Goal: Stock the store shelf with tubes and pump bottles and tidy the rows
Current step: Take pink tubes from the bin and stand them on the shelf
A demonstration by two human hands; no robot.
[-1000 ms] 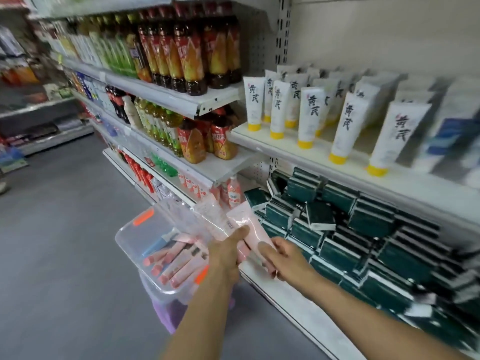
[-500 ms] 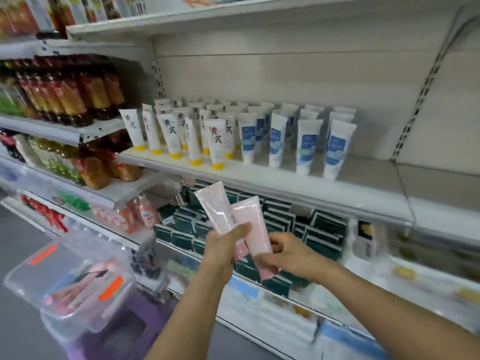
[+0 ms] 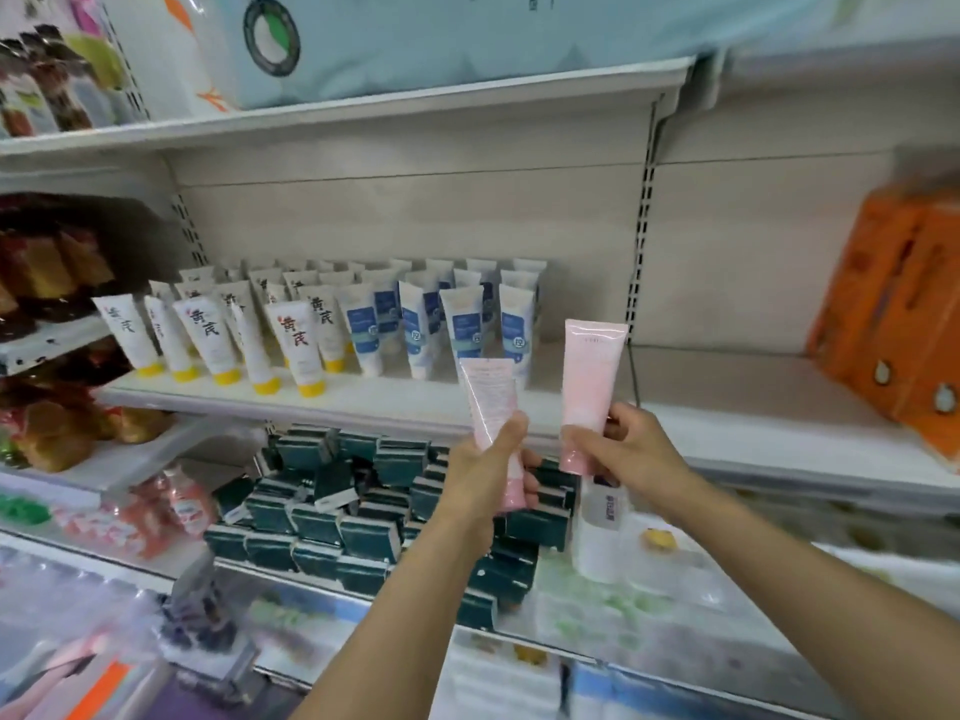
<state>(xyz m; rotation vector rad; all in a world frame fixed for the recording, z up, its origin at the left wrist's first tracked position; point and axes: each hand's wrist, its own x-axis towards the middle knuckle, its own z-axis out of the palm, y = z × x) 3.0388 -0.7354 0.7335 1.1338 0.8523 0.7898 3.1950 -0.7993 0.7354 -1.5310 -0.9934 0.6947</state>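
My left hand (image 3: 491, 462) grips a pink tube (image 3: 491, 394) upright, cap down, in front of the white shelf's (image 3: 395, 402) edge. My right hand (image 3: 626, 449) pinches a second pink tube (image 3: 589, 376) near its cap, held upright a little higher and to the right. On the shelf behind stand rows of white tubes with yellow caps (image 3: 296, 337) at the left and white tubes with blue labels (image 3: 467, 324) beside them. The shelf surface right of the blue-label tubes is bare.
Dark green boxes (image 3: 332, 527) are piled on the shelf below. Orange cartons (image 3: 898, 324) stand on the right bay. Drink bottles (image 3: 47, 272) fill the left bay. A clear bin with an orange latch (image 3: 98, 683) sits at the lower left. A white pump bottle (image 3: 597, 532) stands below my right hand.
The view has swung right and up from the bin to the tube shelf. My hands have split the two pink tubes apart, the right one lifted up and to the right.
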